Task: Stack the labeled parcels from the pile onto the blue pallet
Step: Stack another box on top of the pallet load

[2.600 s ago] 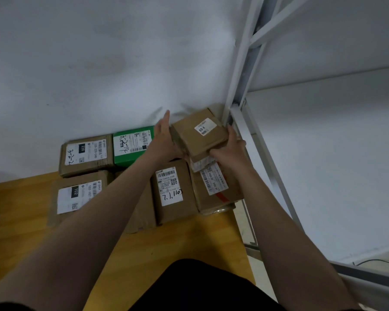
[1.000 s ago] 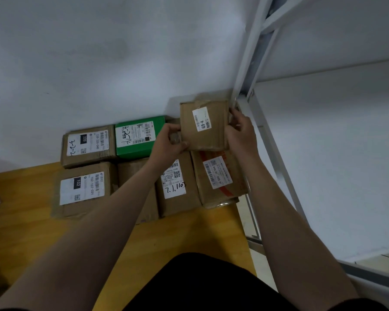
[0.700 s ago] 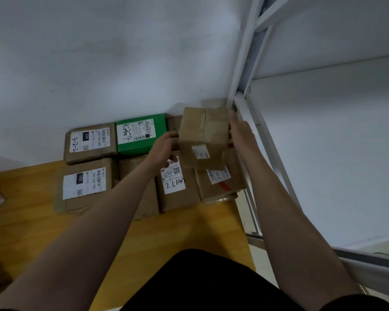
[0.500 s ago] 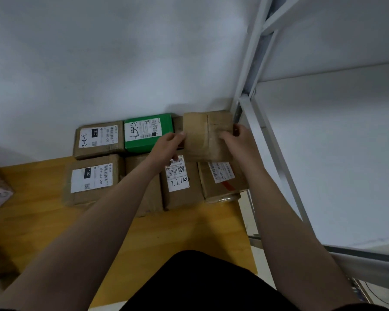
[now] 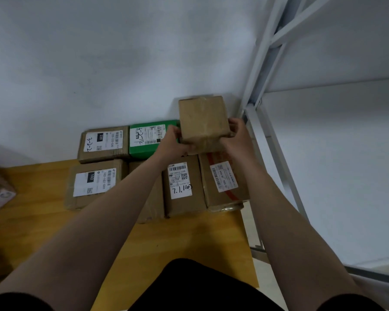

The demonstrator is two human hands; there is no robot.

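Black garment (image 5: 200, 286) sits at the bottom edge, with a yellow wooden surface (image 5: 189, 239) beyond it. Front row on the wood, left to right, side by side: brown cardboard parcel labelled "102" (image 5: 94, 182), plain brown parcel (image 5: 153, 198) partly under the left forearm, brown parcel with handwritten "7.1.1103" label (image 5: 184, 187), brown parcel with red tape (image 5: 225, 182). Left hand (image 5: 173, 142) and right hand (image 5: 236, 135) grip a plain taped brown cardboard parcel (image 5: 203, 122) at its near lower corners, fingers curled round the sides. It is tilted, over the right end of the rows; whether it touches the boxes below can't be told. Back row: brown "220" parcel (image 5: 102, 143), green box with white label (image 5: 146, 140), against the white wall (image 5: 99, 52). White metal rack frame (image 5: 263, 63) stands to the right.
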